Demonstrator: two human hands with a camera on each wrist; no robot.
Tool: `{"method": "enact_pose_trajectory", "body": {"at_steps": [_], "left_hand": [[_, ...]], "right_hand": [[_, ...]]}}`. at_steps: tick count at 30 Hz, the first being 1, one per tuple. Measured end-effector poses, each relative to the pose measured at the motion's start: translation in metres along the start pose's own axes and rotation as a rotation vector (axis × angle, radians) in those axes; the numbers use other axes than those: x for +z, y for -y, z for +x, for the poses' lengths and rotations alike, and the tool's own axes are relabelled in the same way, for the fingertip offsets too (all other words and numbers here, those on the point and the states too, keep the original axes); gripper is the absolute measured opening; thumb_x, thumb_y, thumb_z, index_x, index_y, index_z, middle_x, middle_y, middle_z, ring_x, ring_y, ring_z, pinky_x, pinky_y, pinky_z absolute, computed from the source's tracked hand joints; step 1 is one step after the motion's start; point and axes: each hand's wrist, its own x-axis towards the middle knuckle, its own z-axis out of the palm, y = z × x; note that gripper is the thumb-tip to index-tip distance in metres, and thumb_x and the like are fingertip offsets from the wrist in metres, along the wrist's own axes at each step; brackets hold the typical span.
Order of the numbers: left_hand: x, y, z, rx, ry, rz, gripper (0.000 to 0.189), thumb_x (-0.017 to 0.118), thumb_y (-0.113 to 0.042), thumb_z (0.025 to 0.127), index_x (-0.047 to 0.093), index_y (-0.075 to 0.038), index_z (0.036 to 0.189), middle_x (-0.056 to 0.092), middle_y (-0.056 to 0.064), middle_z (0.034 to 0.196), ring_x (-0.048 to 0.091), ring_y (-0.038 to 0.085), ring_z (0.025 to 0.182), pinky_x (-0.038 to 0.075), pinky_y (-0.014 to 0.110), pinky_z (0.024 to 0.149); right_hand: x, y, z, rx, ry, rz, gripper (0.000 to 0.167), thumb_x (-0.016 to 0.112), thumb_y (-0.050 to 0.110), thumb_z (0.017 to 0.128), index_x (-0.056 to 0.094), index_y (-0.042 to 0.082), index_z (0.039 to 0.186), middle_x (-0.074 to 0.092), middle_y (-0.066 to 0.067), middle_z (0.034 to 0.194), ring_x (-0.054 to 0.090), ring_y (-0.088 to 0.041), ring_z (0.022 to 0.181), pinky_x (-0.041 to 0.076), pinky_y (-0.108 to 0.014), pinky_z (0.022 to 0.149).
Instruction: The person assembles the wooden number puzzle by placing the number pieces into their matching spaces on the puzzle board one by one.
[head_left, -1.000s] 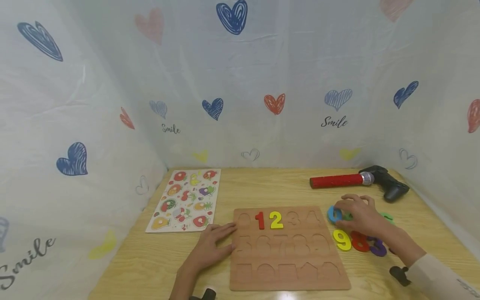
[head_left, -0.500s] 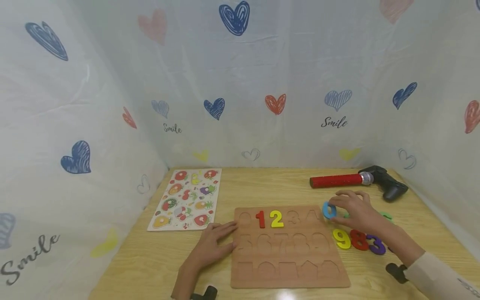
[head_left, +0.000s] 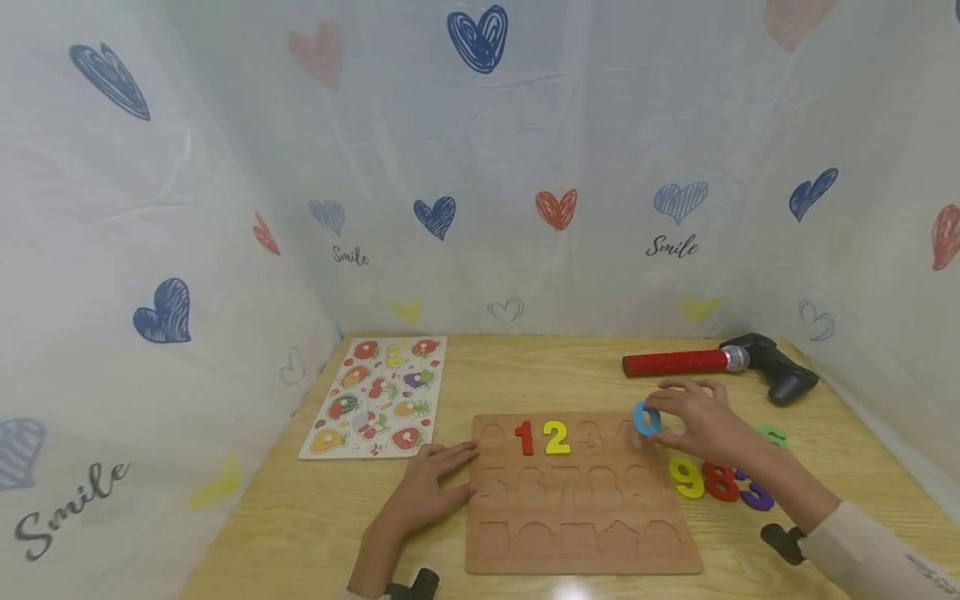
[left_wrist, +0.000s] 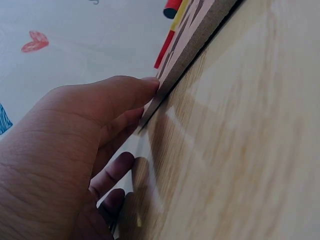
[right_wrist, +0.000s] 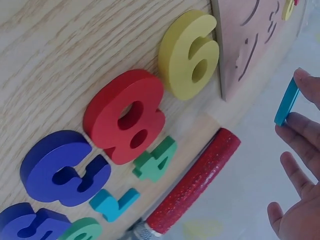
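Note:
Pinched between the thumb and fingertips of my right hand [head_left: 701, 425] is a blue number 0 [head_left: 640, 419], raised over the upper right corner of the wooden number board [head_left: 551, 515]. The right wrist view shows this blue 0 [right_wrist: 286, 102] edge-on, off the table. My left hand [head_left: 426, 492] touches the board's left edge with thumb and fingertips, its fingers fairly straight; the left wrist view shows the thumb on the board's side [left_wrist: 185, 62]. A red 1 [head_left: 527, 438] and a yellow 2 [head_left: 556, 447] sit in the board's top row.
Right of the board lie a yellow 9 [head_left: 678, 473], a red 8 [head_left: 716, 485], a purple 3 [head_left: 761, 498] and smaller pieces, including a green 4 [right_wrist: 157, 159]. Behind them lie a red microphone [head_left: 675, 362] and a black game controller [head_left: 787, 379]. A fruit puzzle board [head_left: 352, 429] lies left.
My right hand has carried the blue 0 leftward, from beside the other loose numbers to over the board's right corner. The left hand stays at the board's edge.

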Motion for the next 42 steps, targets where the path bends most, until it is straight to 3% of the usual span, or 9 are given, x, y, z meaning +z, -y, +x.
{"method": "enact_pose_trajectory", "body": {"at_steps": [14,21,42], "left_hand": [[0.001,0.002,0.000,0.019,0.002,0.022,0.050,0.069,-0.043,0.091,0.064,-0.024,0.137,0.053,-0.012,0.146,0.044,0.017,0.116,0.037,0.048,0.095],[-0.001,0.001,-0.004,-0.001,0.006,0.026,0.051,0.069,-0.044,0.090,0.063,-0.024,0.137,0.054,-0.012,0.146,0.044,0.017,0.115,0.039,0.048,0.094],[0.000,-0.001,-0.001,0.018,0.002,0.024,0.050,0.067,-0.044,0.092,0.063,-0.024,0.138,0.053,-0.011,0.147,0.044,0.017,0.117,0.039,0.047,0.094]], "right_hand": [[0.001,0.019,0.013,-0.031,0.004,-0.021,0.042,0.087,0.029,0.077,0.075,0.012,0.113,0.071,-0.006,0.115,0.049,-0.039,0.121,0.023,-0.070,0.095],[0.003,0.030,0.020,-0.048,0.025,-0.002,0.041,0.087,0.026,0.078,0.074,0.013,0.115,0.070,-0.006,0.117,0.049,-0.039,0.123,0.022,-0.070,0.095],[0.018,0.052,0.039,-0.130,-0.014,0.001,0.038,0.086,0.027,0.079,0.075,0.011,0.112,0.071,-0.005,0.113,0.051,-0.035,0.120,0.023,-0.065,0.097]]}}
